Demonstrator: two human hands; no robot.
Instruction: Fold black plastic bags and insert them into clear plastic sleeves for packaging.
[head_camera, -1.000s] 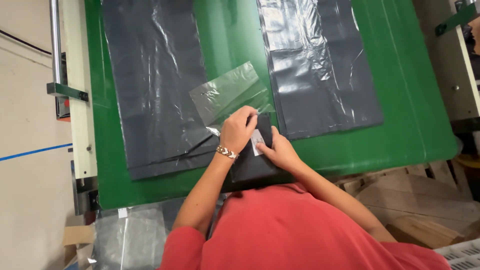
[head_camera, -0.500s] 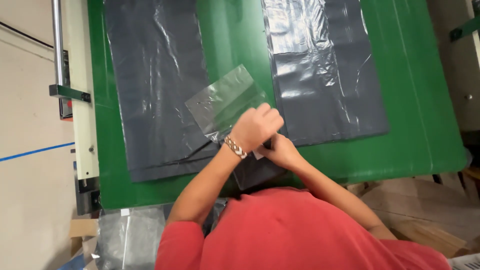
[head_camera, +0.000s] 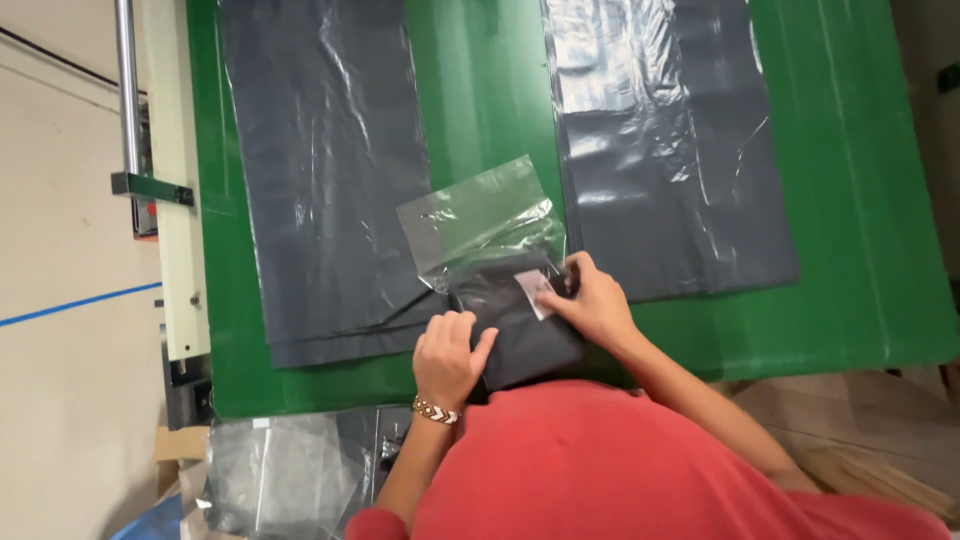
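Hands (head_camera: 520, 325) now apart on dark garment (head_camera: 520, 325)

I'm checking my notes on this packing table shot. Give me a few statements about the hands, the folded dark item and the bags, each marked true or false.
1. The tabletop is green. True.
2. The left hand wears a beaded bracelet at the wrist. True.
3. The folded dark garment lies wholly outside the clear plastic bag. False: its far end sits in the bag's open mouth.
4. The right hand hovers apart from the garment. False: its fingers rest on it, beside a small white tag.
5. Two grey plastic sheets lie flat on the table, one on each side of the clear bag. True.
6. The person wears a blue top. False: the top is red.
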